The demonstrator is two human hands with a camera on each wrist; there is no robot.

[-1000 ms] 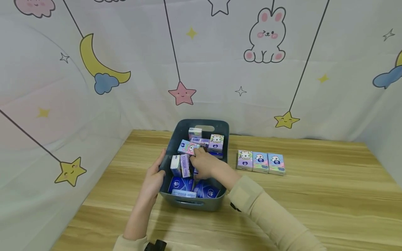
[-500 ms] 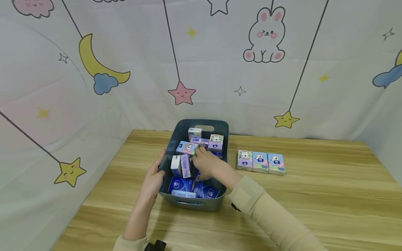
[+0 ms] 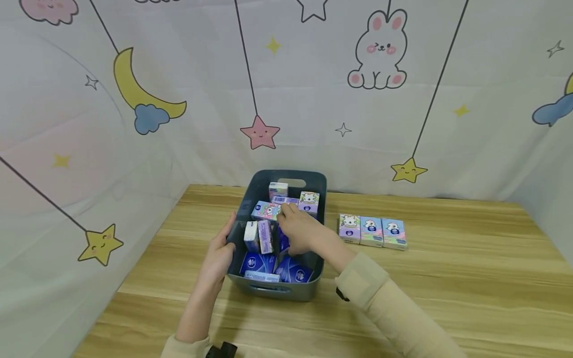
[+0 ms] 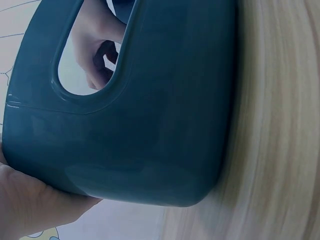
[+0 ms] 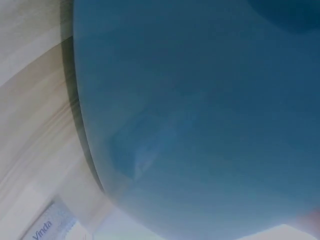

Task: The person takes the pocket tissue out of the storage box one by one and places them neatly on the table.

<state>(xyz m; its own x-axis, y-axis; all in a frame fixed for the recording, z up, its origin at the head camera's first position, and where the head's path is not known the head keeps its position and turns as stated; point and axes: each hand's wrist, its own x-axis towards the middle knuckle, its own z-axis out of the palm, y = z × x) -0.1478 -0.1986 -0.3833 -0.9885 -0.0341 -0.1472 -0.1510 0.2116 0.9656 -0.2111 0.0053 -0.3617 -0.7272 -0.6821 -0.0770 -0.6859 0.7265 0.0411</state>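
Note:
A dark blue-green plastic bin [image 3: 279, 292] stands on the wooden table, holding several small tissue packs, some blue [image 3: 257, 262], some pastel with cartoon prints [image 3: 265, 211]. My left hand [image 3: 218, 258] grips the bin's left rim; in the left wrist view the thumb side of that hand [image 4: 35, 205] lies along the bin wall. Inside the bin, my right hand [image 3: 301, 229] reaches over the middle packs with bent fingers. A blue pack [image 3: 283, 241] shows beside its thumb; whether it is held is hidden. Through the handle hole, the left wrist view shows the right hand [image 4: 95, 40].
Right of the bin, three pastel tissue packs [image 3: 371, 231] lie side by side on the table [image 3: 447, 288]. Behind the table hangs a pale cloth [image 3: 309, 99] with cartoon prints. The bin's outer wall [image 5: 200, 115] fills most of the right wrist view.
My right hand has shifted slightly right and up within the bin, uncovering more of the blue pack beneath it. A pastel pack near its fingers slid slightly left. The left hand stays put.

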